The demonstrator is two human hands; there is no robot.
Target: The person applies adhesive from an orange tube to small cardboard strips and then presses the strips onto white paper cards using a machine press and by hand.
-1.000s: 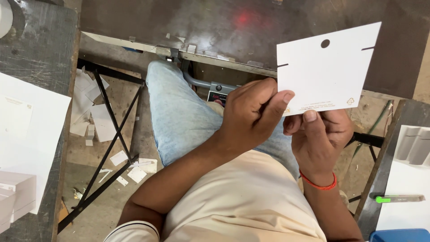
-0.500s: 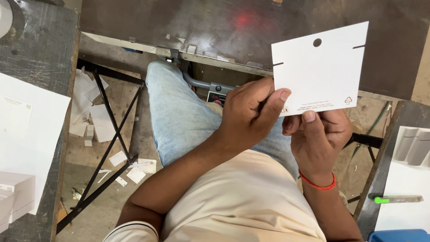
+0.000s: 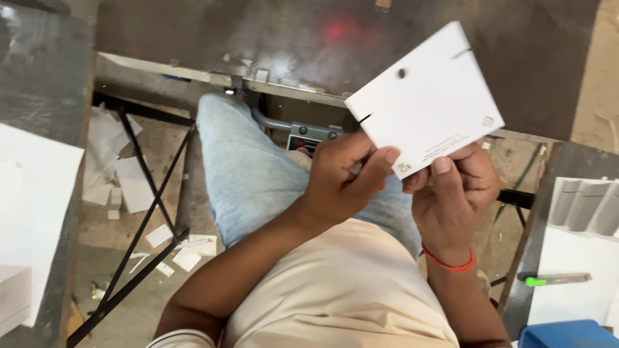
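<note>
The card (image 3: 425, 106) sits above both hands, left hand (image 3: 342, 183) left of right hand (image 3: 454, 193), the table (image 3: 258, 32) behind, paper scraps (image 3: 122, 180) on the floor at left

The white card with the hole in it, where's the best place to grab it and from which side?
Probably the card's lower edge, from below, where both hands pinch it now. It is flat, thin and tilted, so thumb-and-finger on opposite faces suits, clear of the side slits.

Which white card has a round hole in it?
The card held up in both hands; it has a hole and edge slits. The scraps on the floor are plain.
</note>
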